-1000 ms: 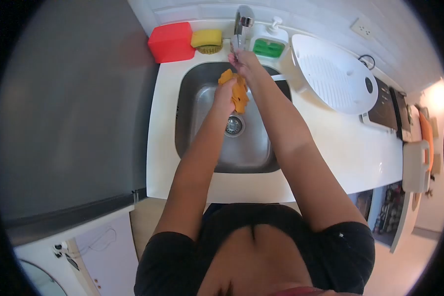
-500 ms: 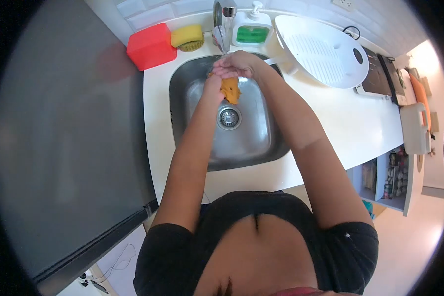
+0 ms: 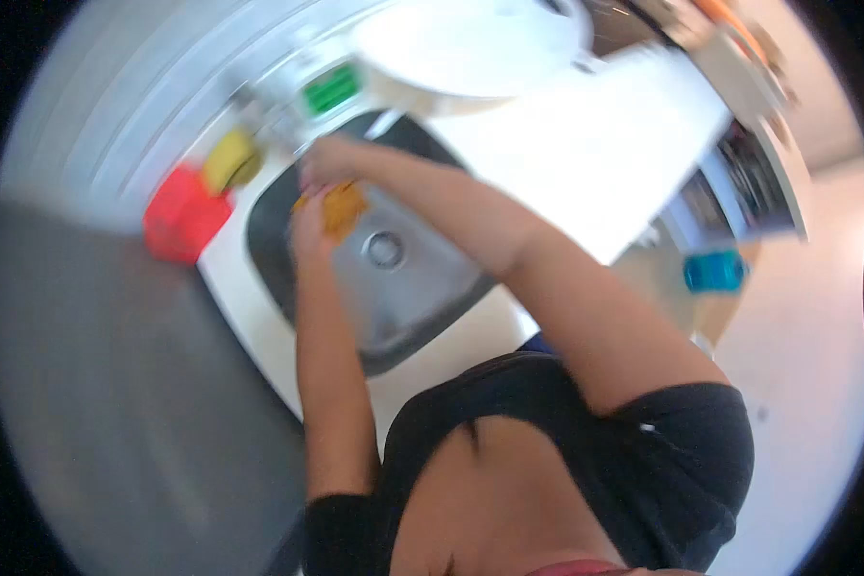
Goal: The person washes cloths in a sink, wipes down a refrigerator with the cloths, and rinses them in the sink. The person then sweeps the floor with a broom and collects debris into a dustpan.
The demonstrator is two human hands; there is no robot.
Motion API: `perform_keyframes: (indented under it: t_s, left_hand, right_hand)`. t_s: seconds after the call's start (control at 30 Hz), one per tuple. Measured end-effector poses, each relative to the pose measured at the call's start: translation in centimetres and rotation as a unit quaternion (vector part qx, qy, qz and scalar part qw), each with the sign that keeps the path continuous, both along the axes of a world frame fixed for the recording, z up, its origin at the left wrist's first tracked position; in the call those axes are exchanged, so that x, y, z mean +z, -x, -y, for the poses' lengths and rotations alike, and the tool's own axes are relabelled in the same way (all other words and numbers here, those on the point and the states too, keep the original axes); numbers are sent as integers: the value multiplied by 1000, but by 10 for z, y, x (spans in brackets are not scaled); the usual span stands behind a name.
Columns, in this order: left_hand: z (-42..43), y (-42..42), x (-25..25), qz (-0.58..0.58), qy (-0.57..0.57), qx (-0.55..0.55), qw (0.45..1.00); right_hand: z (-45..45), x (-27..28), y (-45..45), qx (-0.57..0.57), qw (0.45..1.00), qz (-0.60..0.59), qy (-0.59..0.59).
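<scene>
An orange cloth [image 3: 344,209] hangs bunched over the steel sink [image 3: 408,300], up near the faucet [image 3: 271,117]. My left hand [image 3: 306,226] is closed on the cloth's left side. Just above it, my right hand [image 3: 326,161] meets the left hand at the top of the cloth. Motion blur smears the right fingers, so I cannot make out their grip. The sink drain [image 3: 385,250] lies to the lower right of the cloth.
A red box-like object [image 3: 184,213] and a yellow sponge [image 3: 231,161] stand left of the faucet. Behind the sink are a dispenser with green liquid [image 3: 331,88] and a white rack [image 3: 470,48]. An open drawer [image 3: 739,192] juts out at right.
The whole view has tilted and blurred, with the sink shifted left in it. My hands stay together at the orange cloth; the right fingers, visible before, are now smeared.
</scene>
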State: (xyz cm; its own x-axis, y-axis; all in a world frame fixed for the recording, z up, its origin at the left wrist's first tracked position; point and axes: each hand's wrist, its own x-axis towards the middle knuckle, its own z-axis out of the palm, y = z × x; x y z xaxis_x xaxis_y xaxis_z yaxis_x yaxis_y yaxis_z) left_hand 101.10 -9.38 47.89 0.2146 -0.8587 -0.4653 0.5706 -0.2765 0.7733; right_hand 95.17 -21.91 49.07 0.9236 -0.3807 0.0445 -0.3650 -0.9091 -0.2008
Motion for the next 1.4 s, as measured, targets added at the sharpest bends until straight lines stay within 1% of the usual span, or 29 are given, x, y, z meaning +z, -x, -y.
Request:
perform_keyframes:
  t_s: [0.07,0.1,0.13,0.17,0.23,0.3,0.33,0.37,0.43,0.5,0.53,0.6,0.67,0.73,0.83,0.9,0.93,1.0,1.07,1.1,1.13,1.17,1.2,1.23,1.27,1.3,1.33,1.37,1.4]
  left_hand:
    - [10,-4,-7,30,34,-32,998]
    - [10,-8,-20,-2,47,-68,997]
    - [0,-15,-16,49,8,-103,993]
    - [-1,-10,-19,76,-24,-57,995]
    - [3,-14,-36,100,-19,-106,989]
    - [7,-18,-45,265,-66,-120,954]
    - [12,-21,-53,265,-66,-121,954]
    - [17,-24,-63,308,-123,-117,936]
    - [17,-23,-59,354,-178,-117,910]
    - [14,-20,-46,274,-213,-175,922]
    - [11,-16,-40,275,-213,-178,920]
    - [6,-15,-32,312,-108,-181,926]
    - [15,-20,-38,337,-88,-181,920]
    - [14,-21,-41,362,-71,-179,912]
    - [16,-23,-43,349,-43,-116,929]
    - [16,-22,-51,292,76,-47,952]
    - [12,-17,-41,293,78,-38,952]
    - [6,-9,-24,265,108,-114,951]
    - [20,-30,-63,315,115,-111,936]
    - [15,-20,-51,308,70,-97,944]
    - [20,-23,-60,317,80,-111,938]
    - [25,-27,-69,327,89,-124,933]
    - [33,-29,-69,400,13,-166,901]
    - [27,-22,-59,422,41,-165,890]
    - [22,-15,-49,444,69,-163,878]
    - [9,8,-2,367,14,-131,921]
    - [25,-5,-35,428,7,-159,890]
    - [41,-18,-67,485,0,-191,853]
    - [37,-21,-57,484,-6,-179,857]
  right_hand:
    - [-8,24,0,-189,957,71,-209]
    - [-20,33,7,-163,975,25,-147]
    - [-31,30,4,-196,954,36,-224]
    - [-35,39,6,-226,941,-19,-250]
    - [-40,47,15,-184,949,-28,-256]
    - [-36,43,15,-184,940,-34,-284]
    - [-33,38,11,-177,934,-39,-307]
    - [-32,33,6,-178,934,-38,-308]
    - [-29,18,-2,-235,854,-26,-464]
    - [-30,25,-4,-238,872,-43,-425]
    - [-32,32,-3,-235,891,-65,-382]
    - [-39,37,5,-245,887,-31,-390]
    - [-41,44,11,-255,883,1,-395]
    - [-38,49,8,-210,920,-4,-331]
    - [-47,55,16,-198,942,13,-269]
    - [-52,60,22,-200,944,32,-261]
    - [-52,58,19,-206,941,53,-261]
    - [-47,50,11,-212,947,31,-238]
    - [-48,49,12,-229,950,37,-210]
    - [-53,52,23,-229,949,64,-206]
    - [-38,35,15,-213,956,38,-199]
    - [-22,9,11,-185,918,127,-326]
    - [-26,27,14,-206,927,70,-305]
    - [-35,49,28,-145,960,75,-228]
    - [-24,34,20,-135,939,77,-308]
    - [-26,37,20,-146,932,74,-323]
    - [-28,42,20,-168,933,69,-309]
    - [-23,41,18,-162,905,99,-380]
    - [-18,38,15,-159,870,125,-450]
